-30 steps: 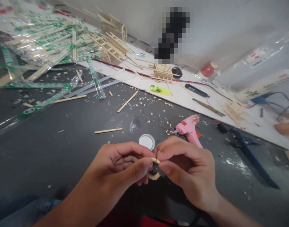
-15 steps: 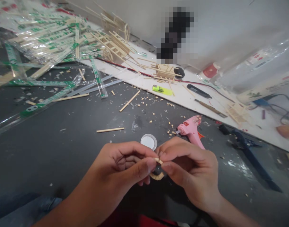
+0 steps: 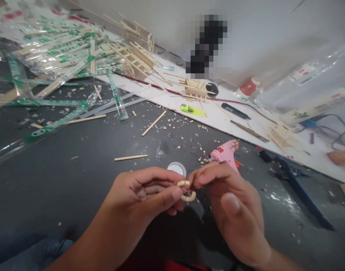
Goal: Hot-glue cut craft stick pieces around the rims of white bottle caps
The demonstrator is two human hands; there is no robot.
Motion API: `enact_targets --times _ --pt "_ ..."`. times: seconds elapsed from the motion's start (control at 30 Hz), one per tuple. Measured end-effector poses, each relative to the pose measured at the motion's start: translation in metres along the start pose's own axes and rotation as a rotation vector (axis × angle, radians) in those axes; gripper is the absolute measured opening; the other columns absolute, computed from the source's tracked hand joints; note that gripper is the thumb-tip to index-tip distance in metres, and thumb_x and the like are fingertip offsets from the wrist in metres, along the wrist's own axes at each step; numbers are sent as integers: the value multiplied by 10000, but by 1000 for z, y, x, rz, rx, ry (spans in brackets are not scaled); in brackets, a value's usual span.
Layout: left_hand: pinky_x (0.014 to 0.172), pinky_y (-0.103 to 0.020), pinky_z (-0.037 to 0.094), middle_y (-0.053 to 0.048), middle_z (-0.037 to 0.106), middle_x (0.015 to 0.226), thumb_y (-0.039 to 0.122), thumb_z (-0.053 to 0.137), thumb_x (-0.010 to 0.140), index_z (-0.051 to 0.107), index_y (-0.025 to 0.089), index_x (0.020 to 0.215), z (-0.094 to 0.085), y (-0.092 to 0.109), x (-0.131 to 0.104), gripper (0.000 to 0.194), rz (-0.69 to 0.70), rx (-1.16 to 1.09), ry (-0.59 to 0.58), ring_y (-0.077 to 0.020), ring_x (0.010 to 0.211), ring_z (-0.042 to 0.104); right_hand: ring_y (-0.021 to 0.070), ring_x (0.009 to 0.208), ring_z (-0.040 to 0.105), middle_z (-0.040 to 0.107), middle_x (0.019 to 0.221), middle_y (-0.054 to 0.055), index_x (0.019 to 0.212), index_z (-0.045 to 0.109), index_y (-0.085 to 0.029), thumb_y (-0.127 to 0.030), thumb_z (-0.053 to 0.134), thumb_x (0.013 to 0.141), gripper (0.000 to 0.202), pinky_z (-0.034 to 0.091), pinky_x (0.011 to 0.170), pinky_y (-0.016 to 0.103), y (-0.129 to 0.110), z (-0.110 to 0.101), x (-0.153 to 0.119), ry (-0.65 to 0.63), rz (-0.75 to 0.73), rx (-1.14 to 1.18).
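Between the thumb and fingers of my left hand is a small curved wooden ring piece, made of short pale segments and open on its right side. My right hand is beside it, thumb apart from the fingers; its fingertips are close to the piece, and I cannot tell if they touch it. Just behind the hands lies a round white lid. A pink glue gun rests on the dark table beyond my right hand, its handle partly hidden.
Paper-wrapped chopsticks are heaped at the back left. Small wooden cart models stand on a white board, with a yellow highlighter and a dark cutter. Cut wood bits litter the table. Dark blue-handled cutters lie at right.
My right thumb has moved away from the ring piece and its grip has loosened. The piece stays in my left hand, slightly higher and turned.
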State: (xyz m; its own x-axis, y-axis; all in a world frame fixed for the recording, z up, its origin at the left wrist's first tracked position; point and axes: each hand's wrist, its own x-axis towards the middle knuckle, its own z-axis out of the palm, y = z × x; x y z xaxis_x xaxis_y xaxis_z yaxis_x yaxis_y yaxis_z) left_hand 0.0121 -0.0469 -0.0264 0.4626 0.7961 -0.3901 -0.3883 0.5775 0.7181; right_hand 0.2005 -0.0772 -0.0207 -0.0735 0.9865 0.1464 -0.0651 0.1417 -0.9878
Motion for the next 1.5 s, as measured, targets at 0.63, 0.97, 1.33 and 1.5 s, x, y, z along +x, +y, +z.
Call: enact_targets --times 0.63,0.97,1.33,1.5 --pt "640 -90 580 45 839 724 216 928 799 843 260 996 -5 4 -3 219 -47 -27 -33 -63 625 739 169 673 727 751 829 47 1089 827 -260 -10 772 810 379 604 592 263 0 -1 13 -106 -418 -399" --pt "633 -119 594 19 839 725 223 945 762 862 247 967 -4 10 -5 223 -98 15 -73 -89 631 747 127 550 648 714 665 5 850 719 -220 12 688 774 246 536 501 213 -8 5 17 -130 -457 -491" --pt "647 -119 608 13 845 777 253 922 803 857 239 933 -4 17 -3 145 -12 145 -46 -99 668 765 149 558 578 626 651 -21 788 639 -260 -56 670 768 208 454 521 291 -9 -2 11 59 -389 -521" --pt "666 -77 600 31 842 764 284 924 805 851 252 953 -11 26 -4 168 78 213 13 -79 656 769 137 567 548 593 650 -42 759 625 -255 -22 639 731 235 426 544 294 -8 -8 14 195 -383 -473"
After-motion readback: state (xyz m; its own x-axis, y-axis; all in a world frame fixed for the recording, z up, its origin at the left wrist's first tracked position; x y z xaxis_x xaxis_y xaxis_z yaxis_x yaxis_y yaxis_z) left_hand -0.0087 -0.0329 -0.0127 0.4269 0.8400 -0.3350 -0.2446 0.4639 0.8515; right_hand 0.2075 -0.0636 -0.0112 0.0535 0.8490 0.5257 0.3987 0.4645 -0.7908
